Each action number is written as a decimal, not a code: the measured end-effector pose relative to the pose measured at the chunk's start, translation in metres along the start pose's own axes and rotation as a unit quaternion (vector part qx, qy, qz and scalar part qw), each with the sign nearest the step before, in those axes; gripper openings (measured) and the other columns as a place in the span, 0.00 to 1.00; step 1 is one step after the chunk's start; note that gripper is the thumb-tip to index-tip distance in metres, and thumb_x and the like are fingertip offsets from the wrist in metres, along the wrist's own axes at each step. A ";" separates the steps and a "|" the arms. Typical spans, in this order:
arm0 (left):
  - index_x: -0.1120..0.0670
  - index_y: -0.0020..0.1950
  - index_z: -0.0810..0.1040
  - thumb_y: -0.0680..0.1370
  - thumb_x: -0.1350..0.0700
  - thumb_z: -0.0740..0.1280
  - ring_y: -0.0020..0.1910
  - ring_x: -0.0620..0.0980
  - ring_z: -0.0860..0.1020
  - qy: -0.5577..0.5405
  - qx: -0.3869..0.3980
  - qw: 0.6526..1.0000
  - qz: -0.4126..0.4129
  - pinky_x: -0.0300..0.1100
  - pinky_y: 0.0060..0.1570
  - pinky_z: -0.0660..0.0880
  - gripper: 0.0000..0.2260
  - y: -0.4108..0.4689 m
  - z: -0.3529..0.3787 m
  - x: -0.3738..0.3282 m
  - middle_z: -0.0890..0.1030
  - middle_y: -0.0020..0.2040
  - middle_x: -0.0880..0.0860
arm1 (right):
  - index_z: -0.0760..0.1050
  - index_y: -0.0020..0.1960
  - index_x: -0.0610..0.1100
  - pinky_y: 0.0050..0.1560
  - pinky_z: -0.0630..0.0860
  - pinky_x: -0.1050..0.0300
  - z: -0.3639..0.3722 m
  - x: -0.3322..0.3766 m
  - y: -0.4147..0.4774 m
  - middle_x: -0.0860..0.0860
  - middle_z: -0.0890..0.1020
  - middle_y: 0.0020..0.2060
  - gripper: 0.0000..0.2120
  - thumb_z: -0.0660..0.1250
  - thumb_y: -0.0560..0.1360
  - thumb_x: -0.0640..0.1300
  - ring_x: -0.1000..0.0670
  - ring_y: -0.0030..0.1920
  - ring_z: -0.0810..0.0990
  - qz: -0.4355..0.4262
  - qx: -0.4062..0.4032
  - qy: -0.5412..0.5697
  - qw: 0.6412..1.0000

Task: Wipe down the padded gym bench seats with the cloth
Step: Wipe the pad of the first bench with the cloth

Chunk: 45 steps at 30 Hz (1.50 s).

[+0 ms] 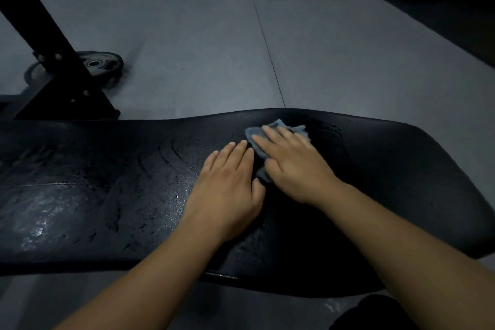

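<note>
Since the cloth [299, 130] is pinned flat under the R hand [297, 166], this reads as mid-stroke on the bench pad [107, 169]. R fingers [270, 132] are straight and spread, pressing down on the cloth, not curled round it. L hand [230, 185] lies palm-down on the bare pad just beside the cloth's L edge, fingers [238, 150] straight, gripping nothing; can't tell if the tips touch the fabric. The cloth sits by the pad's far edge, toward the wider R end, bunched, w/ a fold showing below the R thumb. The pad's long axis runs L–R across the view. Wet arc streaks and sheen cover the pad L of both hands; the R end looks matte, wet or dry unclear. Key relation: the cloth is directly beneath the R fingers, so the R hand drives; the streaked stretch lies to the L along the long axis, w/ the L hand between cloth and that stretch. Judgement: the next pass prob. needs the L hand lifted or slid clear first. Beyond the pad: grey floor [187, 35], weight plate [104, 63], black frame upright [53, 43].
</note>
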State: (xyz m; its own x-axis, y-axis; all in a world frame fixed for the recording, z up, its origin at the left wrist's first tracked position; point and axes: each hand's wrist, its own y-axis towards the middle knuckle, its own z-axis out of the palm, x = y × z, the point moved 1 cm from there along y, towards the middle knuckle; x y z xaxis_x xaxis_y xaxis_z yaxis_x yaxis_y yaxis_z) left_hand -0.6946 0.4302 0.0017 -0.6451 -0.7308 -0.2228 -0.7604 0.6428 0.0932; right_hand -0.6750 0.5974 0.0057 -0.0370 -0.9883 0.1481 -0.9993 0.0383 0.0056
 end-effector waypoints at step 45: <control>0.50 0.59 0.75 0.73 0.44 0.55 0.59 0.53 0.72 0.033 -0.081 0.996 -0.016 0.51 0.60 0.67 0.20 0.033 0.000 0.022 0.74 0.59 0.50 | 0.78 0.64 0.45 0.56 0.70 0.54 -0.001 -0.016 0.075 0.46 0.73 0.65 0.15 0.58 0.82 0.44 0.43 0.61 0.75 0.099 -0.108 0.099 0.984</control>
State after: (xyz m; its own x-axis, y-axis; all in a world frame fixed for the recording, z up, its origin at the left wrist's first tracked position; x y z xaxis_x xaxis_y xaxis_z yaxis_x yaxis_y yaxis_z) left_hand -0.7338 0.4358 0.0002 -0.6199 -0.7673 -0.1643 -0.7793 0.5774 0.2436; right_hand -0.7498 0.6166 0.0043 -0.2060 -0.9109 0.3574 -0.9463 0.2785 0.1643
